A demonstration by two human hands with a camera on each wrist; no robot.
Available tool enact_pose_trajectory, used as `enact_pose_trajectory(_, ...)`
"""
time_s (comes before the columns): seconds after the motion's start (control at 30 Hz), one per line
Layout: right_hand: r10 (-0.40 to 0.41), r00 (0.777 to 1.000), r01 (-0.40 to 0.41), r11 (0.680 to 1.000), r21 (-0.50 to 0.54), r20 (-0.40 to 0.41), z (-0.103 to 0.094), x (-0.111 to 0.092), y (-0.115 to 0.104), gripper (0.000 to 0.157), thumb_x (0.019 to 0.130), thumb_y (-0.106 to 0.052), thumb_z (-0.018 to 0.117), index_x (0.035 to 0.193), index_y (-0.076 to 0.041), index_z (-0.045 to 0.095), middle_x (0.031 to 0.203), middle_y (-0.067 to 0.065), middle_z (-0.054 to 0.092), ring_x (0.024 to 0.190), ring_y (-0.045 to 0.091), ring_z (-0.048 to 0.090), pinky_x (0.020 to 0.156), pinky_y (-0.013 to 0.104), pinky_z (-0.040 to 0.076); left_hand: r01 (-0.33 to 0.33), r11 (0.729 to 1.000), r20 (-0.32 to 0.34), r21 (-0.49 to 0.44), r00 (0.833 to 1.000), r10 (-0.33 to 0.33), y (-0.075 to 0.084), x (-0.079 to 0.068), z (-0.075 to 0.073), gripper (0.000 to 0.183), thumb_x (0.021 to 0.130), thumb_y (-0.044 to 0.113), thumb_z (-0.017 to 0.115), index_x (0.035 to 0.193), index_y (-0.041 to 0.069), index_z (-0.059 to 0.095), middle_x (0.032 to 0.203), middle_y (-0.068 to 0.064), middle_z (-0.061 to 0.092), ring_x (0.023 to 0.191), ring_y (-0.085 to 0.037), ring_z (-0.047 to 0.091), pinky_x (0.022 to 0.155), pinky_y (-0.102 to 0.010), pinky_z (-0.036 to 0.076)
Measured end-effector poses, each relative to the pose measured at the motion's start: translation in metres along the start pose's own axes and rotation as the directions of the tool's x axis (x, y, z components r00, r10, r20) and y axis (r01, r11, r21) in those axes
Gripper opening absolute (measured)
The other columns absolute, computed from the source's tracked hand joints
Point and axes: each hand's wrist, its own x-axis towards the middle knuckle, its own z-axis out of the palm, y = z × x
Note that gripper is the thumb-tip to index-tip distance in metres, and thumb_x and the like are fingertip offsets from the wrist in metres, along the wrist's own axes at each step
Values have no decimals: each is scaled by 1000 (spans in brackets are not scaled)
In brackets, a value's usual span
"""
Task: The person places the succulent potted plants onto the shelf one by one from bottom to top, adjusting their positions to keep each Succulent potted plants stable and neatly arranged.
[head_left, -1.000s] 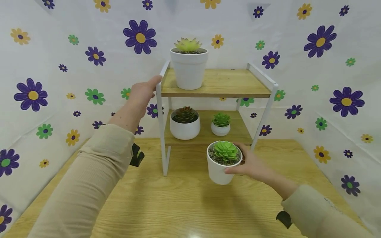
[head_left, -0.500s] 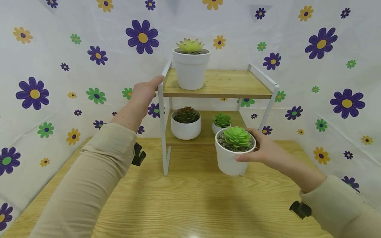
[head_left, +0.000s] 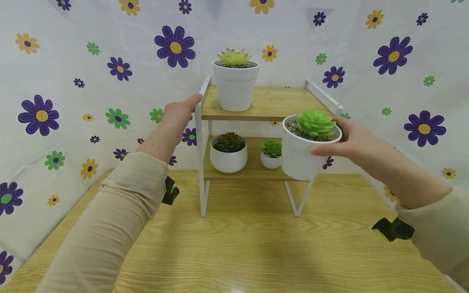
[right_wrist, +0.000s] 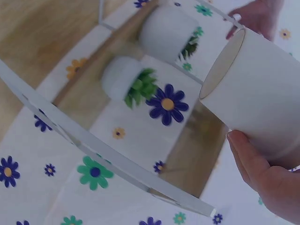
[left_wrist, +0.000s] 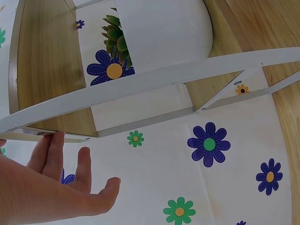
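Note:
My right hand [head_left: 346,136] holds a white pot with a bright green succulent [head_left: 305,158], thumb on its front. The pot hangs before the right side of a two-tier shelf [head_left: 271,117] with wooden boards and a white metal frame. In the right wrist view the pot's underside [right_wrist: 225,65] shows. My left hand [head_left: 177,116] grips the shelf's upper left corner; in the left wrist view some fingers [left_wrist: 83,171] stay off the frame. On the top board stands a taller white pot with a yellow-green succulent [head_left: 235,87].
The lower board bears a round white pot with a dark reddish succulent [head_left: 229,156] and a small potted green succulent [head_left: 271,160], partly covered by the held pot. Below is a wooden table [head_left: 220,252]; a flower-print cloth [head_left: 139,53] surrounds it.
My right hand has raised the potted succulent from below the lower board towards top-board height, moving it rightwards and nearer. My left hand stays on the shelf corner.

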Motion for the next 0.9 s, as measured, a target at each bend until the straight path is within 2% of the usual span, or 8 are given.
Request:
enact_pose_trajectory(0.1, -8, 1000, 8, 1000, 12, -15, -13, 7, -9, 72, 89, -29, 61, 145, -7, 22, 136, 14, 41, 122, 26, 40, 108, 57, 27, 0, 1000, -3, 2, 1000, 0, -1, 1, 0, 72, 88, 61, 44, 144, 15, 37, 154, -3, 28, 140, -24, 29, 117, -48, 18)
enact_pose_trajectory(0.3, 15, 997, -18, 999, -35, -78, -34, 22, -28, 68, 89, -36, 60, 142, -8, 27, 130, 6, 46, 113, 16, 49, 111, 50, 30, -6, 1000, -10, -5, 1000, 6, -2, 1, 0, 72, 89, 59, 44, 143, 14, 37, 154, -5, 27, 139, -25, 29, 116, -50, 18)
enact_pose_trajectory(0.4, 22, 994, -26, 999, -40, -104, -41, 31, -36, 73, 89, -39, 61, 143, -6, 25, 133, 7, 44, 117, 19, 48, 112, 48, 31, -11, 1000, -11, -13, 1000, 11, -2, 2, 1, 71, 89, 58, 45, 143, 13, 38, 153, -5, 29, 139, -24, 30, 117, -50, 18)
enact_pose_trajectory(0.57, 41, 988, -45, 999, -22, -150, -45, 47, -49, 80, 87, -43, 61, 147, -8, 21, 144, 11, 35, 130, 30, 38, 113, 47, 29, -8, 1000, -13, -14, 1000, 7, -2, 2, 1, 71, 88, 59, 46, 143, 13, 39, 153, -4, 30, 138, -24, 31, 117, -50, 17)
enact_pose_trajectory(0.9, 88, 974, -81, 996, 42, -209, -44, 74, -56, 89, 84, -47, 64, 149, -9, 17, 150, 12, 30, 134, 28, 37, 115, 40, 29, -4, 1000, -13, -28, 1000, 3, -2, 1, 2, 69, 89, 57, 46, 142, 15, 40, 152, -2, 32, 140, -23, 30, 116, -52, 16)
